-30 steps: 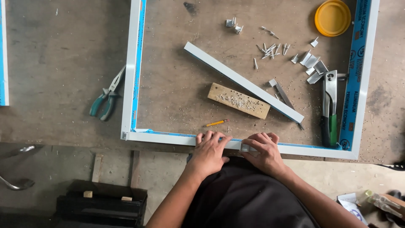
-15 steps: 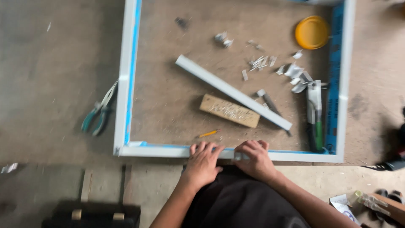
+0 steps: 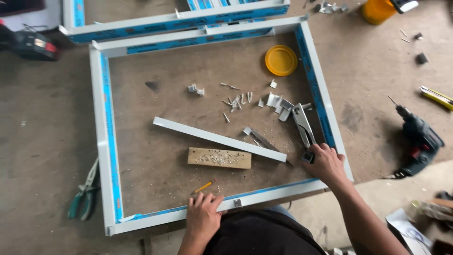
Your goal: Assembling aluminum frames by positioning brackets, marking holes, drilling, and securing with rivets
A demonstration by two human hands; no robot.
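Two hands on work. Left hand [image 3: 204, 215] lies flat, fingers spread, on the near rail of the white rectangular aluminium frame with blue film [image 3: 104, 141]. Right hand [image 3: 325, 164] is closed around the handle end of the silver hand riveter [image 3: 302, 123] by the frame's near right corner. Risk, judged: lifting the riveter may sweep the loose white bar [image 3: 219, 139] or scatter the small metal clips [image 3: 278, 103] toward the far right corner.
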